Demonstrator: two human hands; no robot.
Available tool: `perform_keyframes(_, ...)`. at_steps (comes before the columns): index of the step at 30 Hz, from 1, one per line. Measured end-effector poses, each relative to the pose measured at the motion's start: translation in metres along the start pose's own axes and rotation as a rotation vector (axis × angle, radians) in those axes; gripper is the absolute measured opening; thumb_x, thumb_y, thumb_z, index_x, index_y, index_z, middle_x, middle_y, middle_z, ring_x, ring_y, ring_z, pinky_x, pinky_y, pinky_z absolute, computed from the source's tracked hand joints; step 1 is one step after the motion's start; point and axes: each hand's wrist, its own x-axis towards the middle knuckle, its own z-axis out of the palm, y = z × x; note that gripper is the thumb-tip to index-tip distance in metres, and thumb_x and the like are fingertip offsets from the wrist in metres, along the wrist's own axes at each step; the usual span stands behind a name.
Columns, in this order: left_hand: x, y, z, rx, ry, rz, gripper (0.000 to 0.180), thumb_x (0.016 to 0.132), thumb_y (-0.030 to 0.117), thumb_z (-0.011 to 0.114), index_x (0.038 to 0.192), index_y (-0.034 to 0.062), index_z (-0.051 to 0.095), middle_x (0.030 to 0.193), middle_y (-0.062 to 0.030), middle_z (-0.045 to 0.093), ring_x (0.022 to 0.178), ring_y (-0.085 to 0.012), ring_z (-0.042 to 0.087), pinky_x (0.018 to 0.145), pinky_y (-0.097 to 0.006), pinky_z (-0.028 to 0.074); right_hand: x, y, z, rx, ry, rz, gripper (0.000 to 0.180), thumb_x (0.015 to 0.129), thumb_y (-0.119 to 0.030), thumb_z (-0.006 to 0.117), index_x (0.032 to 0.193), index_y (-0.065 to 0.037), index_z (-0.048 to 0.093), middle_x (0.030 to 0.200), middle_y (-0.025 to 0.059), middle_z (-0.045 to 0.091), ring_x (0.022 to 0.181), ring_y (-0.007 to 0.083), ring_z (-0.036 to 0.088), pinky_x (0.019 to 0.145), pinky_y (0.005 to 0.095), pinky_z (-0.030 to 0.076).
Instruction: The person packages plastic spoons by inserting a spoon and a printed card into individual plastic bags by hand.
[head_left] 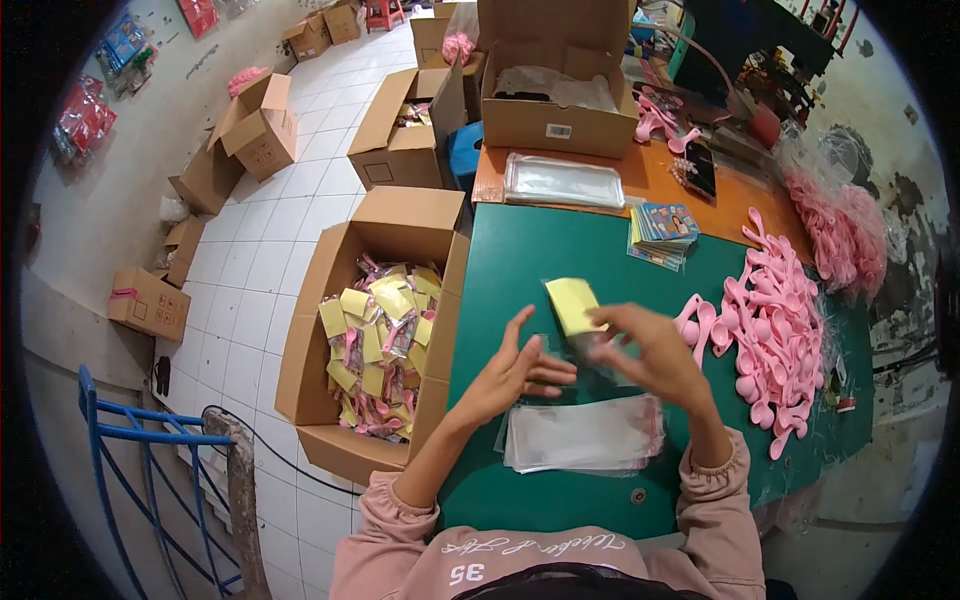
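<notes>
My left hand (pixel 515 372) is held above the green table, its fingers stretched and apart, with nothing in it. My right hand (pixel 650 345) pinches the edge of a yellow card in a clear plastic bag (pixel 573 303); the thumb and the lower end of the bag are blurred. Below both hands lies a stack of clear plastic bags (pixel 585 435). Right of my right hand, a large heap of pink plastic spoons (pixel 770 340) spreads over the table. A pile of printed cards (pixel 662 232) sits farther back.
Left of the green table (pixel 510 250) stands an open carton (pixel 300 370) full of bagged spoons with yellow cards (pixel 385 340). At the back are another open box (pixel 555 125), more clear bags (pixel 565 183) and a phone (pixel 700 170). A blue metal frame (pixel 150 430) stands at the left.
</notes>
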Motion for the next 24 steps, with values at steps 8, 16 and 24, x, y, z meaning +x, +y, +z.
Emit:
perform_keyframes(8,-0.014,-0.013,-0.001,0.144,-0.073,-0.079,0.058,0.091,0.007,0.041,0.137,0.0119,0.006,0.105,-0.0194,0.057,0.095,-0.0217,0.059,0.079,-0.032,0.050,-0.015,0.006,0.018,-0.206,-0.400,0.017,0.024,0.070,-0.011,0.065,0.091,-0.006,0.054,0.091,0.0133,0.052,0.088,0.0317,0.053,0.073,0.0401,0.044)
perform_keyframes(16,-0.009,-0.009,0.015,0.317,0.013,-0.041,0.055,0.090,0.005,0.043,0.136,0.0102,0.012,0.093,-0.0119,0.054,0.089,-0.0181,0.059,0.079,-0.030,0.052,-0.016,0.016,0.028,-0.170,-0.393,-0.042,0.021,0.070,-0.012,0.065,0.085,-0.004,0.052,0.087,0.0128,0.050,0.085,0.0315,0.052,0.072,0.0408,0.043)
perform_keyframes(24,-0.009,-0.009,0.013,0.102,0.054,-0.112,0.054,0.090,0.006,0.044,0.135,0.0114,0.016,0.091,-0.0096,0.051,0.086,-0.0176,0.059,0.076,-0.030,0.053,-0.017,0.016,0.035,-0.145,-0.329,-0.068,0.021,0.068,-0.009,0.067,0.081,-0.004,0.052,0.083,0.0100,0.049,0.080,0.0285,0.051,0.068,0.0379,0.042)
